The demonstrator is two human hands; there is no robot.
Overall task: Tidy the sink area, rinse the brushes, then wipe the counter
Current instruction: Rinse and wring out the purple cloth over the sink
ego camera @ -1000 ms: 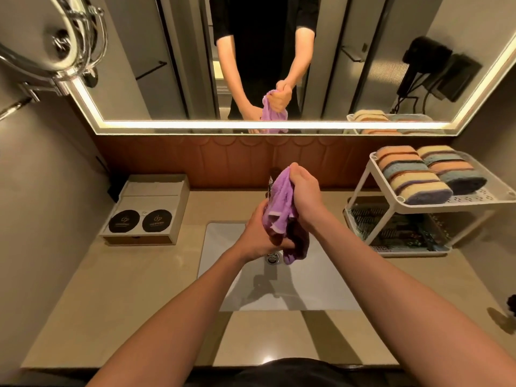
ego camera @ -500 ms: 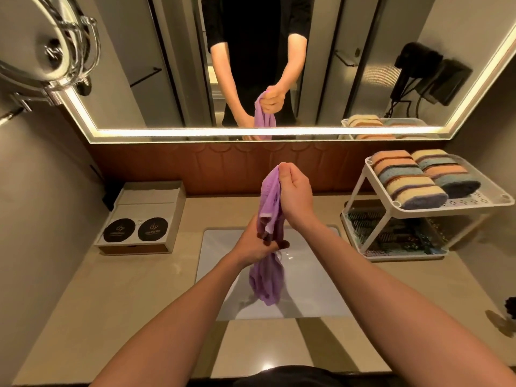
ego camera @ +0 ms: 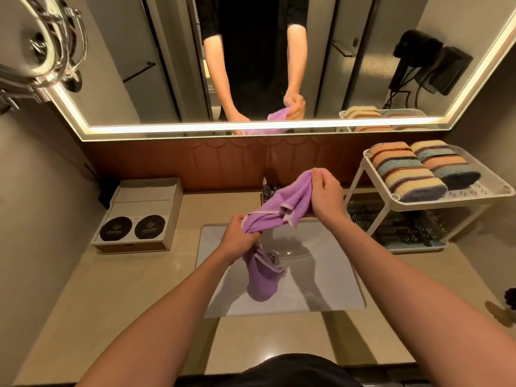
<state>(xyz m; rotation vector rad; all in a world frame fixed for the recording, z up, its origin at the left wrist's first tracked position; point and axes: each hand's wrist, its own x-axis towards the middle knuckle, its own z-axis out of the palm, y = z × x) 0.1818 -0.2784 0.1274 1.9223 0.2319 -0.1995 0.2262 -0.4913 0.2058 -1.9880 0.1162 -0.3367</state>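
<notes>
At frame centre, above the sink [ego camera: 321,297], the left hand [ego camera: 240,241] and right hand [ego camera: 326,196] each hold a closed grip on the cloth [ego camera: 282,208], which, if still wet, could drip onto the surface [ego camera: 125,303].

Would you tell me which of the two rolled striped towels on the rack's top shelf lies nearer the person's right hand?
The left striped towel, nearer the right hand; the other striped towel lies beyond it.

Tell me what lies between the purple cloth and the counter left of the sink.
Nothing visible. Both hands hold the purple cloth over the sink; the counter there is bare up to the box at the back.
</notes>
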